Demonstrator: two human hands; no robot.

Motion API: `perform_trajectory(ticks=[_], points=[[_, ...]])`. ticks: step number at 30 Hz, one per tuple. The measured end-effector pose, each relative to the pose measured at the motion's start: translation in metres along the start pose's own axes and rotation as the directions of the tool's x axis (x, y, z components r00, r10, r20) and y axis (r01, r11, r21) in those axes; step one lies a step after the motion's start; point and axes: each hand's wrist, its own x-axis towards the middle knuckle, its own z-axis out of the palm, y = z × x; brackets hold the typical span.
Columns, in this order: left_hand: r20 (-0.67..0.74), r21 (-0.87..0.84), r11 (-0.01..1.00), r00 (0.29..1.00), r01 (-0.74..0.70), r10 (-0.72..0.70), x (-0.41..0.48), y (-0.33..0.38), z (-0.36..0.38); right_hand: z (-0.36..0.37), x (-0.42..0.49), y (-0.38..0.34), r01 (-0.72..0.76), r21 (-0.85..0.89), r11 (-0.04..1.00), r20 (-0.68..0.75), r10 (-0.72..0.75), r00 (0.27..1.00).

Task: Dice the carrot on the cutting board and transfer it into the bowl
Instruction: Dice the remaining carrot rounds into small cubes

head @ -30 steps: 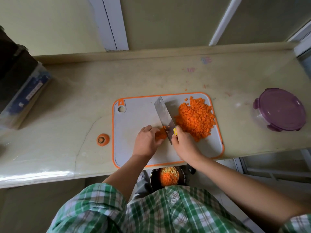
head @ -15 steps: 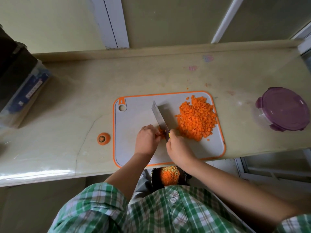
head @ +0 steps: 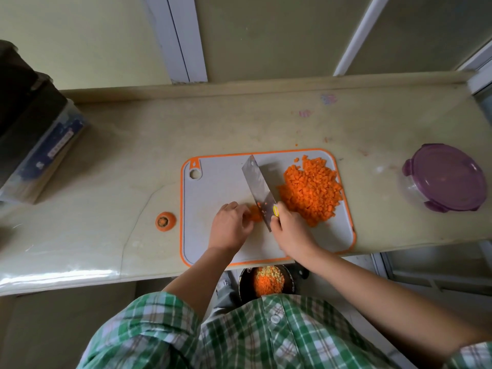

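A grey cutting board (head: 213, 187) with an orange rim lies on the counter. A heap of diced carrot (head: 311, 193) covers its right side. My left hand (head: 230, 226) holds down a small uncut carrot piece (head: 255, 213) with curled fingers. My right hand (head: 291, 230) grips the handle of a cleaver (head: 259, 187), whose blade is tilted, flat side showing, right beside that piece. A dark bowl (head: 291, 282) with orange and yellow dice sits below the counter edge, near my body.
A cut-off carrot top (head: 165, 221) lies on the counter left of the board. A glass container with a purple lid (head: 444, 177) stands at the right. A dark box and a clear case (head: 40, 145) occupy the far left. Stray bits lie behind the board.
The cleaver went down onto the carrot piece half a second ago and now stands raised and tilted again. Both hands stay in nearly the same place.
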Motion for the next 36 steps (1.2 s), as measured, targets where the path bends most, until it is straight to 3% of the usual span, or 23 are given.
perform_trajectory(ticks=[9,27,36], points=[[0.032,0.026,0.999,0.999,0.043,-0.044,0.003,0.005,0.003,0.007,-0.007,-0.01,0.005,-0.048,0.999,0.068,-0.001,0.998],[0.04,0.043,0.997,0.997,0.059,-0.06,0.002,-0.001,-0.002,0.007,0.001,-0.006,0.037,-0.019,0.999,-0.039,-0.037,0.999],[0.043,0.073,0.995,0.996,0.074,-0.077,0.003,0.001,-0.001,0.012,-0.01,-0.011,0.038,-0.037,0.999,0.072,-0.036,0.997]])
